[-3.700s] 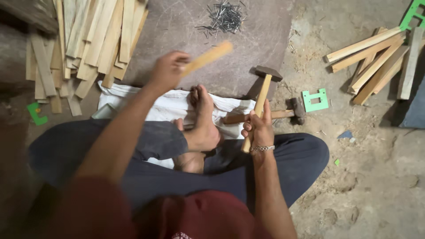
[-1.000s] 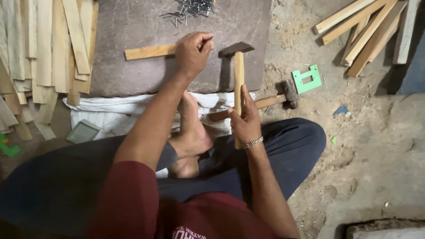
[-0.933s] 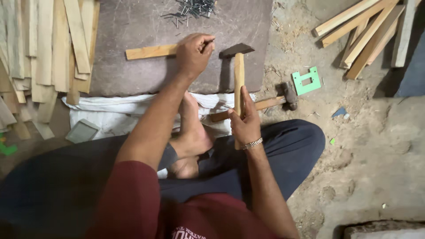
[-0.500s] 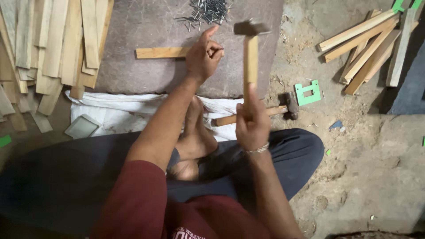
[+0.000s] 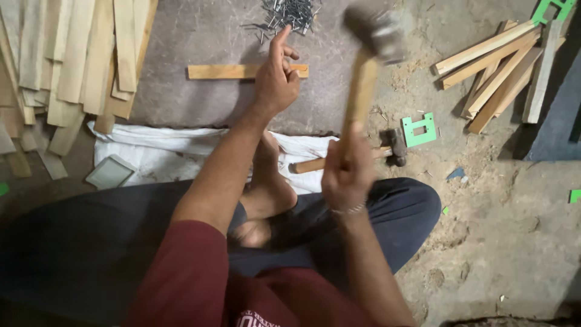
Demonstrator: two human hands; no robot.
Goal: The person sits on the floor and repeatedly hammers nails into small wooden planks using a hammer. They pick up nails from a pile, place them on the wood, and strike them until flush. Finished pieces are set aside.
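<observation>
Right hand [image 5: 346, 169] grip clenched around hammer [image 5: 363, 79] handle, left hand [image 5: 277, 82] fingers pinched on wooden strip [image 5: 230, 71]

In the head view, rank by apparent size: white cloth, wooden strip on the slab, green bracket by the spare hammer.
1. white cloth
2. wooden strip
3. green bracket

All lie on the ground, so the order seems safe.

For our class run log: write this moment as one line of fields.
left hand: pinching on wooden strip | right hand: gripping raised hammer | nails: piled beyond strip | second hammer: on floor

Dim even light; hammer [image 5: 375, 30] motion-blurred; corners dark.
</observation>
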